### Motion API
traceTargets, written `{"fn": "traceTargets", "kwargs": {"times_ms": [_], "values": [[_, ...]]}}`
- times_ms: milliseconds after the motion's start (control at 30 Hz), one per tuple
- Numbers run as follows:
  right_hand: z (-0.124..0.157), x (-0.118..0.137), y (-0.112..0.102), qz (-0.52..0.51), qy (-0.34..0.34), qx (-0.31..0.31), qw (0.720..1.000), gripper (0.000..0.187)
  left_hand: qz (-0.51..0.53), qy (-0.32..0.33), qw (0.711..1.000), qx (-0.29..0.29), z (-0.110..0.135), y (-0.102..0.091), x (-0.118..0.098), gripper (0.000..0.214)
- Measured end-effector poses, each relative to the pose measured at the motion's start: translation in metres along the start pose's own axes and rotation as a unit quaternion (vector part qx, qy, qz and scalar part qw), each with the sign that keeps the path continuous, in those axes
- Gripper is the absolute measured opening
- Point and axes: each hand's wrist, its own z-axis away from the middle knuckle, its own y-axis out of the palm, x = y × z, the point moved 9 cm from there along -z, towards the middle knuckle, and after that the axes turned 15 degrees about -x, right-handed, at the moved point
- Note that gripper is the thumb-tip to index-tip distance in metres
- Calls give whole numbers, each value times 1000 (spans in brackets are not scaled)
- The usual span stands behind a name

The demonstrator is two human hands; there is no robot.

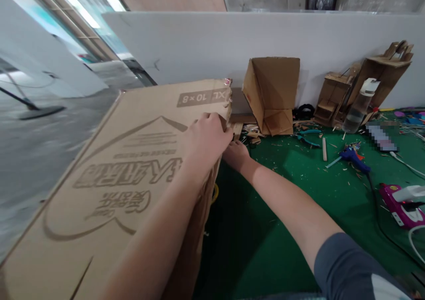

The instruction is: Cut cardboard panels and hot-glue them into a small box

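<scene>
A large printed cardboard box (109, 127) fills the left side of the head view, tilted, with its open edge toward the green table. My left hand (207, 136) lies over the upper right part of its printed face, fingers bent and closed on the cardboard near the edge. Lower and just right of that edge is my right hand (237, 154), its fingers curled in against the side of the box. The box and the hand itself hide the fingertips, so what they hold cannot be made out.
On the green table (262, 211) are an open small carton (279, 87), teal-handled pliers (308, 138), a blue glue gun (353, 158), a water bottle (360, 107), cardboard models (378, 76), a phone (381, 137) and a pink power strip (400, 207). A white panel (199, 48) stands behind.
</scene>
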Motion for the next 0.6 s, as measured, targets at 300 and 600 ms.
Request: {"fn": "traceTargets", "kwargs": {"times_ms": [300, 600], "values": [[9, -17, 6, 15, -69, -66, 995, 39, 4, 10, 1000, -8, 6, 0, -2, 34], [46, 31, -18, -56, -123, 15, 991, 37, 9, -1, 999, -36, 0, -17, 0, 36]]}}
